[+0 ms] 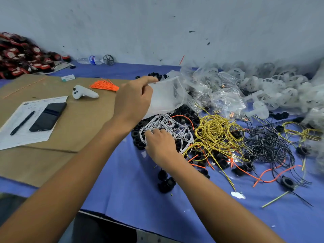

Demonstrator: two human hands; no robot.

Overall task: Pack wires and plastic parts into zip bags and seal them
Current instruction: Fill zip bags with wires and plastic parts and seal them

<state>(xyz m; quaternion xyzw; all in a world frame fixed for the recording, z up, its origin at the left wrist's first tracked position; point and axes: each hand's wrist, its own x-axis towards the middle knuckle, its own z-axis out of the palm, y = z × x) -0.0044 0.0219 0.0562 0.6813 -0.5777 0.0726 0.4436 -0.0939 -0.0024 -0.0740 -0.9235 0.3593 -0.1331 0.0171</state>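
White wires (164,127) step: right hand (159,144) curls round a bunch, left hand (133,100) pinches the zip bag (168,95), whose mouth (hard to see) probably needs holding open next.

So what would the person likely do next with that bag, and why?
Probably lift a few white wires up into the zip bag: the right hand grips that tangle, while the left hand holds the bag just above it.
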